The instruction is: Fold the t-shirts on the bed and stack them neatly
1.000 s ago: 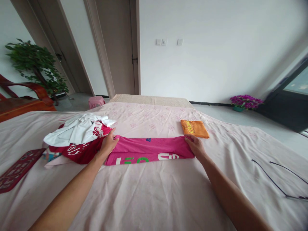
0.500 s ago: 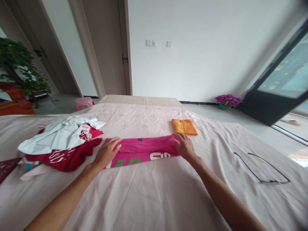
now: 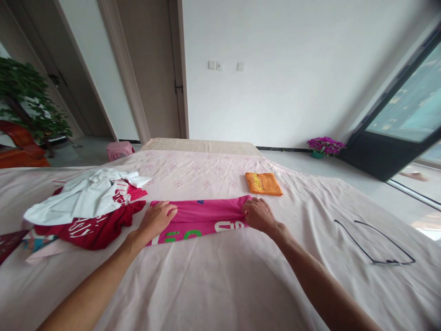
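Observation:
A pink shirt (image 3: 206, 211) lies folded into a long flat strip, with white and green lettering along its near side and a small blue mark on top. My left hand (image 3: 160, 217) is closed on its left end, thumb toward the middle. At the opposite end my right hand (image 3: 259, 212) has its fingers curled over the cloth, gripping it. Just beyond the right hand sits a neatly folded orange garment (image 3: 268, 184) with yellow lettering.
Left of the shirt is a loose pile with a white garment (image 3: 74, 197) over a red garment (image 3: 103, 234). Black-framed glasses (image 3: 392, 263) rest on the right of the pale bedsheet (image 3: 213, 285). Beyond stand a pink stool (image 3: 120, 150) and purple flowers (image 3: 325, 145).
My fingers have closed on both ends of the pink shirt. The right hand has shifted slightly left, and the shirt's right end has drawn in with it.

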`<state>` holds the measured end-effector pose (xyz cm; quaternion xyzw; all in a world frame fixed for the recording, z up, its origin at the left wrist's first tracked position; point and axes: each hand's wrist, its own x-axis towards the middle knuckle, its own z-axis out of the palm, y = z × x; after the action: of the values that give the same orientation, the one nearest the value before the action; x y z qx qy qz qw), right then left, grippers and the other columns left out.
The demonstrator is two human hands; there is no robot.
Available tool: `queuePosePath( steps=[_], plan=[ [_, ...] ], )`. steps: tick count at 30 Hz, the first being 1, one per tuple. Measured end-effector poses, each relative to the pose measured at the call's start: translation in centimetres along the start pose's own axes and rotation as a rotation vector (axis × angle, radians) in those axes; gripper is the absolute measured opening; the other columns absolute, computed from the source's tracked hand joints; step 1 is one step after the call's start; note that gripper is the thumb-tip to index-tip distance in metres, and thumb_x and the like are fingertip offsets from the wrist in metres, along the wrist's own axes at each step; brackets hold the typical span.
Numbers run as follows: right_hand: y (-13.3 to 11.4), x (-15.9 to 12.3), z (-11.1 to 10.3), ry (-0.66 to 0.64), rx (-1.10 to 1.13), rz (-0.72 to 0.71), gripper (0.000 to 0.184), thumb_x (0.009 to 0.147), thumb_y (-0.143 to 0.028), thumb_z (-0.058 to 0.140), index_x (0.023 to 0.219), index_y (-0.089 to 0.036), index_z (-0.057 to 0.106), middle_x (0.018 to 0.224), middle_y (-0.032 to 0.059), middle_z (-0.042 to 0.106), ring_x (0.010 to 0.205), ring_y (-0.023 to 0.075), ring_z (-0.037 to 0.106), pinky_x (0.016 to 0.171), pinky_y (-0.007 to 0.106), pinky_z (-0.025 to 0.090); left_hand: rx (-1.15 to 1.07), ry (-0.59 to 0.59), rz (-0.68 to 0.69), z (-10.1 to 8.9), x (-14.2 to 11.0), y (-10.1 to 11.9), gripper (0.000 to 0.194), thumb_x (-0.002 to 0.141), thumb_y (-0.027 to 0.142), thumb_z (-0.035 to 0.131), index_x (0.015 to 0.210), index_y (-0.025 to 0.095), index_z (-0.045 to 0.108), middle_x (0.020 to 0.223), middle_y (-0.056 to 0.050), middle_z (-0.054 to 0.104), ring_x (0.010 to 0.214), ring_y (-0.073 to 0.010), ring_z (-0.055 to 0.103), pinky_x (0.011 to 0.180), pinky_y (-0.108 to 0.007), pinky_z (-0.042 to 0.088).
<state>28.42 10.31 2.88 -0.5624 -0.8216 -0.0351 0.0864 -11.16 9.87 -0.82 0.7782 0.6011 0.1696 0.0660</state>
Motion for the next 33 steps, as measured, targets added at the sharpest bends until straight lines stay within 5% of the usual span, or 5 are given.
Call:
queuePosePath(
  steps=[4,9,17,26,33],
  plan=[
    [-2.4,1.7,0.2,0.029,0.030,-0.032,0.031,0.095,-0.018,0.044,0.106,-0.022,0.073,0.112,0.0079,0.071,0.109,0.0229,0.060,0.094,0.034,0.040,0.017,-0.026,0.140,1.8,0.4,1.7,0.048,0.099,0.044,0.035,0.130,0.022,0.065,0.144,-0.009,0.056,0.138,-0.0236,0.045,0.117,-0.043,0.032],
    [-3.0,2.7,3.8,-0.044,-0.013,-0.275,0.053,0.103,-0.046,0.038,0.150,-0.023,0.042,0.154,0.0106,0.043,0.142,0.0293,0.036,0.115,0.047,0.028,0.135,-0.082,0.137,3.5,-0.1,2.3,0.056,0.098,0.054,0.036,0.150,0.032,0.042,0.160,-0.008,0.035,0.148,-0.0306,0.028,0.117,-0.058,0.021],
    [-0.3,3.8,6.0,-0.063,-0.039,-0.247,0.052,0.105,-0.043,0.029,0.155,-0.027,0.032,0.158,0.0066,0.036,0.147,0.0265,0.030,0.118,0.051,0.026,0.236,-0.108,-0.018,2.9,-0.8,-0.9,0.059,0.100,0.054,0.025,0.154,0.032,0.033,0.163,-0.005,0.027,0.150,-0.0267,0.023,0.119,-0.051,0.020],
    [1.8,-0.6,5.4,0.033,-0.065,-0.186,0.057,0.103,-0.048,0.035,0.155,-0.025,0.034,0.157,0.0071,0.037,0.147,0.0269,0.030,0.121,0.047,0.020,0.326,-0.090,-0.120,3.3,-0.7,-0.8,0.066,0.094,0.058,0.040,0.152,0.028,0.038,0.160,-0.011,0.032,0.147,-0.0349,0.029,0.118,-0.056,0.017],
    [-0.3,-1.7,3.7,0.042,-0.030,-0.093,0.059,0.103,-0.050,0.032,0.155,-0.021,0.034,0.161,0.0099,0.029,0.150,0.0266,0.020,0.122,0.050,0.011,0.174,-0.015,0.290,3.1,-0.7,3.4,0.055,0.098,0.033,0.037,0.153,0.027,0.037,0.161,-0.006,0.032,0.150,-0.0236,0.025,0.121,-0.048,0.021]
  ],
)
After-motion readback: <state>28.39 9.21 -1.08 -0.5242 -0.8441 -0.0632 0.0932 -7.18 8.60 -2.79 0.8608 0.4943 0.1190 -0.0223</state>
